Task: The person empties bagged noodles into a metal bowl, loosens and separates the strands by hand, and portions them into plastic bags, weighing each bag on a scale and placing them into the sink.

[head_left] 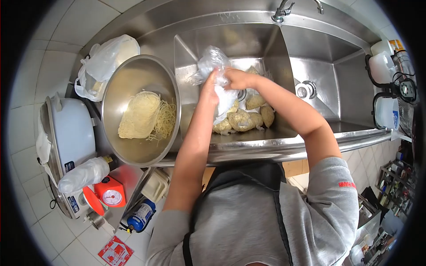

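Your left hand (211, 85) and right hand (239, 79) were over the left basin (276, 55), both sets of fingers closed on a clear plastic bag (213, 58); right fingertips partly hidden, couldn't tell if the bag held anything. Thin, bunched film, so a hard tug could have split it or slipped it loose, I'd guess. Your left forearm (193, 144) ran just beside the steel bowl (119, 88), whose rim reached the front edge of the bench (239, 153); a careless elbow could have nudged it and tipped out the noodles (140, 116). Below your hands, the filled bags (242, 121) lay piled by the drain (242, 94); a loose tie could have leaked strands there. Writing, near to far: red letters on your right sleeve (330, 175), creased, probably ending "HANH"; white container (385, 113) at far right, blue label, not readable; red scale (111, 195), dial figures too small; blue cylinder (142, 214), pale label, brand illegible; red-and-white sheet (115, 252) on the floor, print illegible.
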Demonstrator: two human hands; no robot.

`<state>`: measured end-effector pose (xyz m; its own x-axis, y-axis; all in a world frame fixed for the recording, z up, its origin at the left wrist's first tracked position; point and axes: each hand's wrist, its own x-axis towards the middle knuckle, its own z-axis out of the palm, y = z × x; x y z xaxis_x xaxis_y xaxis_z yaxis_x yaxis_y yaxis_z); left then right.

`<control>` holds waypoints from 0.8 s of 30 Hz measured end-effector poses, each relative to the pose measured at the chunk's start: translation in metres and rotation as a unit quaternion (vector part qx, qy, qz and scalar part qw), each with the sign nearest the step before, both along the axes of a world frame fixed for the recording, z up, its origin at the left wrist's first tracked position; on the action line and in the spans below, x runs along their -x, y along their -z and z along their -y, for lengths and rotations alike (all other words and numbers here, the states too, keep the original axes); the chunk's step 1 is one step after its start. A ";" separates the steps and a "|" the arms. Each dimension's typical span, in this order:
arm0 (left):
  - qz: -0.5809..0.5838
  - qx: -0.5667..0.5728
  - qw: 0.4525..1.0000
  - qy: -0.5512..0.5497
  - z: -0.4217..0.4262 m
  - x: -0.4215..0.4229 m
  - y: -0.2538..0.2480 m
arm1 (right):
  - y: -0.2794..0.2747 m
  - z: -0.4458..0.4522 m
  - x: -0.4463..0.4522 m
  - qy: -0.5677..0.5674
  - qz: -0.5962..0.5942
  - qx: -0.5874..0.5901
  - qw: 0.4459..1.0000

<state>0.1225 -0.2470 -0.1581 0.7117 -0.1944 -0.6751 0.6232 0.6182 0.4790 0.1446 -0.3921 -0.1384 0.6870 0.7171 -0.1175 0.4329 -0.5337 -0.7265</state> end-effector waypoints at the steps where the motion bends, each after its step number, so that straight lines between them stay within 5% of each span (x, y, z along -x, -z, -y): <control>1: 0.024 0.055 0.998 0.028 -0.014 -0.004 0.032 | 0.009 0.005 -0.005 -0.004 -0.099 -0.059 0.993; 3: 0.013 -0.021 1.000 -0.005 -0.030 0.000 0.063 | 0.032 0.024 -0.030 -0.010 -0.289 -0.174 0.942; 4: 0.008 -0.061 0.998 -0.019 -0.030 0.005 0.058 | 0.042 0.035 -0.039 0.022 -0.422 -0.258 0.869; 6: 0.041 -0.142 0.988 -0.038 -0.032 0.016 0.039 | 0.070 0.054 -0.052 0.198 -0.441 -0.249 0.839; 7: 0.058 -0.152 0.986 -0.045 -0.032 0.021 0.028 | 0.094 0.060 -0.043 0.262 -0.321 -0.047 0.909; 8: 0.078 -0.163 0.982 -0.053 -0.033 0.023 0.017 | 0.124 0.067 -0.034 0.306 -0.178 0.158 0.922; 9: 0.086 -0.184 0.977 -0.061 -0.033 0.025 0.005 | 0.153 0.074 -0.025 0.328 -0.022 0.352 0.876; 12: 0.115 -0.254 0.957 -0.076 -0.037 0.031 -0.010 | 0.232 0.114 0.014 0.188 0.025 0.502 0.844; 15: 0.135 -0.306 0.940 -0.070 -0.046 0.035 -0.002 | 0.221 0.106 0.000 0.341 -0.104 0.373 0.857; 18: 0.132 -0.308 0.940 -0.060 -0.049 0.031 0.023 | 0.189 0.107 -0.047 0.214 0.034 0.362 0.907; 20: 0.153 -0.308 0.937 -0.052 -0.043 0.025 0.037 | 0.078 0.091 -0.048 0.283 -0.132 0.135 0.940; 22: 0.142 -0.255 0.954 -0.060 -0.029 0.020 0.038 | 0.024 0.084 -0.036 0.279 -0.185 -0.111 0.936; 24: 0.119 -0.186 0.973 -0.067 -0.006 0.016 0.026 | -0.022 0.067 -0.012 0.269 -0.140 -0.219 0.927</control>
<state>0.1068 -0.2409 -0.1843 0.8584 0.1361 -0.4946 0.3940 0.4426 0.8055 0.1568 -0.4589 -0.1165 0.9462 0.2994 -0.1229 -0.0485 -0.2443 -0.9685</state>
